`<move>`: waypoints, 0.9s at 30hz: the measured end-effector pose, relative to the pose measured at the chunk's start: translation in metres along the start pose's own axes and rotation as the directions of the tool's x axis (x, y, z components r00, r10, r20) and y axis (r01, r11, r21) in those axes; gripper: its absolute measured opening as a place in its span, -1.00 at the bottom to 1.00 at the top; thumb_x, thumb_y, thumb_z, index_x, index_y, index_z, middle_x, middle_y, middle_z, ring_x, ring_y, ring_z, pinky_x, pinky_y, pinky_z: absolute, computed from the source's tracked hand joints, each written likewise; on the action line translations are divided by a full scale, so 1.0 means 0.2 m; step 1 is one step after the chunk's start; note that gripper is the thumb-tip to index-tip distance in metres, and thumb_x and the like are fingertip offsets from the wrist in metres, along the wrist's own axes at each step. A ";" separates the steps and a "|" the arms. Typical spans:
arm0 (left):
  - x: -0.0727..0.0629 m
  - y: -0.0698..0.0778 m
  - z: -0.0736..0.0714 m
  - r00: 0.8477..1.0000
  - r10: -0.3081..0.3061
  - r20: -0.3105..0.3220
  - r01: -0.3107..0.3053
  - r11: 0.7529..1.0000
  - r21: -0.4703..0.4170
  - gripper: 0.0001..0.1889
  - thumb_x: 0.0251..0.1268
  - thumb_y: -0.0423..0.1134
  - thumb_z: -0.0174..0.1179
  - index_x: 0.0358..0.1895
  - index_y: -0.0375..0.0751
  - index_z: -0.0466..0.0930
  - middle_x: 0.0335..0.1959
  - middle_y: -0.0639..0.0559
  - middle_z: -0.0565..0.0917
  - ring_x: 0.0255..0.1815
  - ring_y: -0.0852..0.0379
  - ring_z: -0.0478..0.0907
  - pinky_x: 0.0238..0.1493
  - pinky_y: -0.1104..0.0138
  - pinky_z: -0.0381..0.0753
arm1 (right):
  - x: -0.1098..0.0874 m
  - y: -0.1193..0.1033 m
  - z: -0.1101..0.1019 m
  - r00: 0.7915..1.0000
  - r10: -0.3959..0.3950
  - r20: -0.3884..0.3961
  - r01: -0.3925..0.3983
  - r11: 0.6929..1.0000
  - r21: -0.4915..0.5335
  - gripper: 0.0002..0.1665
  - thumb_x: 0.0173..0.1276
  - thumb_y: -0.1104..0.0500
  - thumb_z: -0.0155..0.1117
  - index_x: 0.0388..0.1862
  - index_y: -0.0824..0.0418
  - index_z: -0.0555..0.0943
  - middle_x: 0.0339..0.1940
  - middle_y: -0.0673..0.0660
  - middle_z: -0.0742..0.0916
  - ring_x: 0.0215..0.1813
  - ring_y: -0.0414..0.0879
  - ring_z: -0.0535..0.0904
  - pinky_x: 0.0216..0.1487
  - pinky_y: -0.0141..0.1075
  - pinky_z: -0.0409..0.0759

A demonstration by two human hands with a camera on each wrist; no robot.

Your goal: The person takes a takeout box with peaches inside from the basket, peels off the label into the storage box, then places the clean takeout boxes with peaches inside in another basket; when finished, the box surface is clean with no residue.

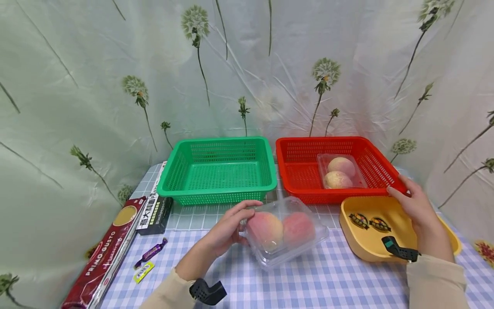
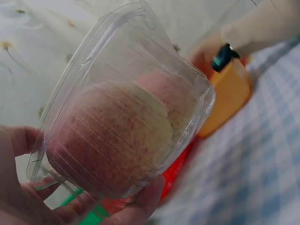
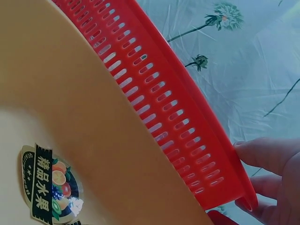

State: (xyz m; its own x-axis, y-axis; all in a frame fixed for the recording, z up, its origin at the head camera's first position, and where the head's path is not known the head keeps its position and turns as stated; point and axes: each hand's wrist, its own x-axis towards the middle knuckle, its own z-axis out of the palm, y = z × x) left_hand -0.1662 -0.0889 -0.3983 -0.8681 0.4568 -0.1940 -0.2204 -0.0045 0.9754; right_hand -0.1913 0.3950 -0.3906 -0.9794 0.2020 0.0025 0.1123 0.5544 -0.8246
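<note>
My left hand (image 1: 235, 225) grips the left end of a clear plastic clamshell box (image 1: 283, 259) with two peaches (image 1: 299, 229) inside. In the left wrist view the thumb and fingers hold the box (image 2: 154, 51) at its edge, and it is tilted. My right hand (image 1: 417, 206) pinches the rim at the front right corner of a red plastic basket (image 1: 308, 197); the right wrist view has the thumb over the rim and fingers beneath. Inside this basket lies another clear box with two paler peaches (image 1: 341, 166).
A green basket (image 1: 216, 189) stands left of the red one. Under my right forearm sits a yellow bin (image 1: 359, 244) with two fruit stickers. At left lie a long maroon PRIMO GUSTO box (image 1: 104, 262), a black box (image 1: 156, 216), a purple-wrapped candy (image 1: 151, 252) and a yellow packet (image 1: 144, 272).
</note>
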 end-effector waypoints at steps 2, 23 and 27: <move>0.00 0.04 0.02 1.000 0.019 0.022 -0.019 1.000 -0.016 -0.51 0.46 -0.04 0.03 0.40 -0.02 0.39 0.15 -0.02 0.55 -0.13 0.10 0.63 -0.45 0.27 0.69 | 0.00 0.00 0.01 1.000 -0.006 -0.009 0.006 1.000 0.002 -0.11 0.58 -0.10 -0.10 0.62 0.28 -0.19 0.53 0.60 -0.03 0.32 0.43 0.02 -0.12 -0.43 0.22; 0.20 0.39 0.21 0.990 0.073 -0.124 -0.102 0.965 -0.240 -0.57 0.56 -0.06 -0.10 0.40 0.31 0.39 0.46 -0.01 0.26 0.34 -0.35 0.39 0.07 -0.21 0.63 | -0.01 0.02 0.02 0.999 0.035 -0.015 -0.034 0.999 0.037 -0.09 0.58 -0.16 -0.11 0.64 0.19 -0.24 0.59 0.53 -0.13 0.32 0.46 0.02 -0.14 -0.46 0.23; 0.28 0.42 0.24 0.981 0.073 -0.182 -0.117 0.963 -0.243 -0.58 0.57 -0.06 -0.10 0.40 0.37 0.39 0.51 0.03 0.23 0.36 -0.37 0.36 0.13 -0.23 0.59 | 0.00 0.02 0.02 0.999 0.026 -0.024 -0.026 0.999 0.028 -0.09 0.57 -0.15 -0.10 0.64 0.20 -0.22 0.58 0.55 -0.10 0.28 0.45 0.05 -0.19 -0.52 0.25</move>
State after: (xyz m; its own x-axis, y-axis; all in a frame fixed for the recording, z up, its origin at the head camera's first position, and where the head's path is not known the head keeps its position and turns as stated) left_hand -0.2126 -0.0212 -0.3231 -0.9482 0.2861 -0.1382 -0.2191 -0.2739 0.9365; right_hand -0.1915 0.3946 -0.3969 -0.9718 0.2356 -0.0058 0.1326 0.5265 -0.8398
